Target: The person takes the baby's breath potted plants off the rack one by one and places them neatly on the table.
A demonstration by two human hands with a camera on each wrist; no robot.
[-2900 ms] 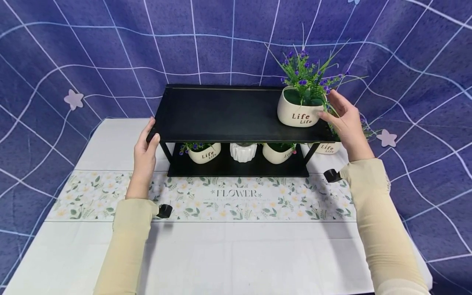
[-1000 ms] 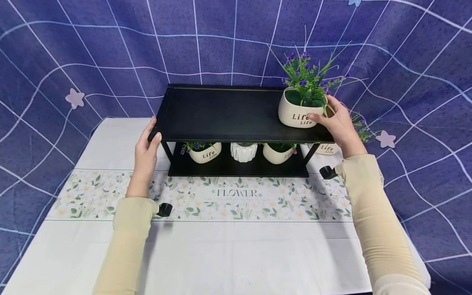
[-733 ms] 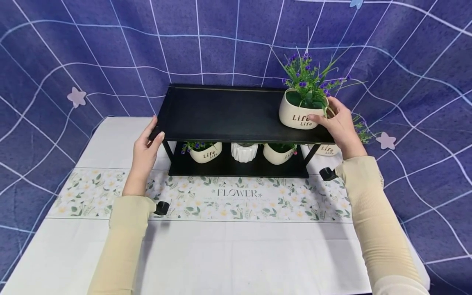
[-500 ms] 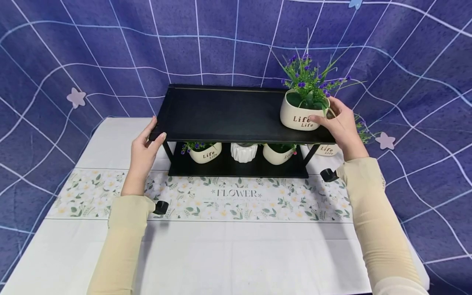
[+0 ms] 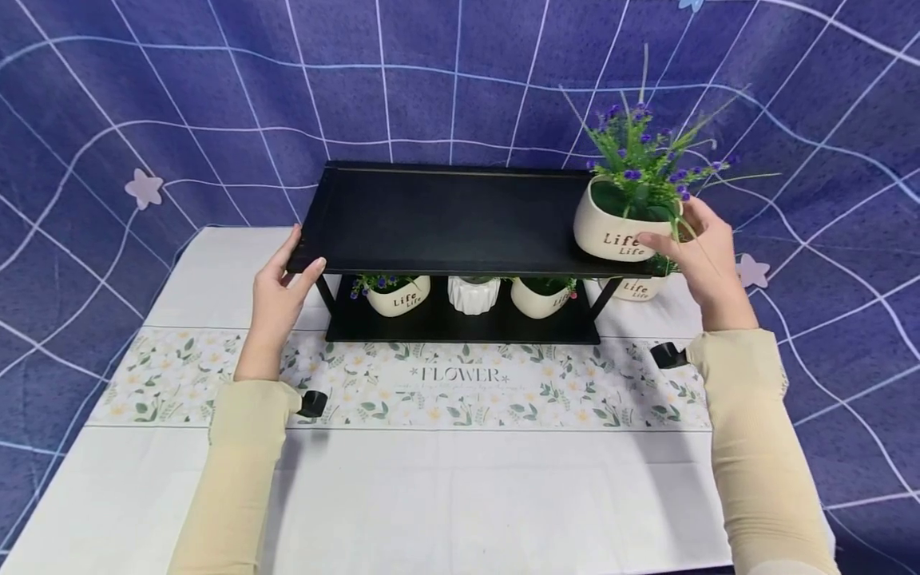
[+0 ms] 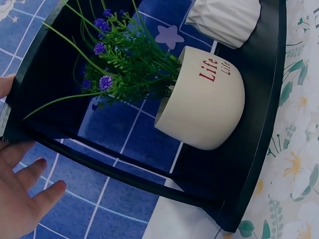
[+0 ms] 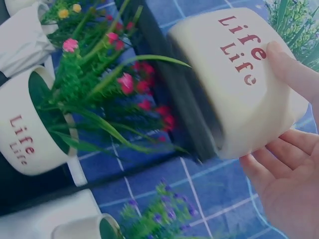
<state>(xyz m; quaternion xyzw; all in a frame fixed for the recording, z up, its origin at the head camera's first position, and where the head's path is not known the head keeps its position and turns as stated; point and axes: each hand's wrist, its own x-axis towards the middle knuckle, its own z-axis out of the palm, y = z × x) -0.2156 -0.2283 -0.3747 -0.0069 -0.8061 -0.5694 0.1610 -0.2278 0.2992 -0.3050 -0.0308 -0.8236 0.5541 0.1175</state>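
Head: the right hand (image 5: 707, 251) holds a rounded cream pot (image 5: 611, 224) at the black rack's (image 5: 446, 220) right end, purple flowers (image 5: 640, 164) and long grass blades above it; the left hand (image 5: 279, 299) grips the rack's near left corner.

Left wrist: spread fingers around that corner, a lower pot (image 6: 209, 112) inside.

Right wrist: smooth wall, red "Life Life" lettering (image 7: 244, 50), thumb on front; base contact unclear.

Blue gridded backdrop (image 5: 417, 108), white-covered table (image 5: 489, 495)

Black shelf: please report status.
Right hand grips purple-flowered pot at right end of black shelf. Left hand holds shelf's left corner. Another pot below, right.
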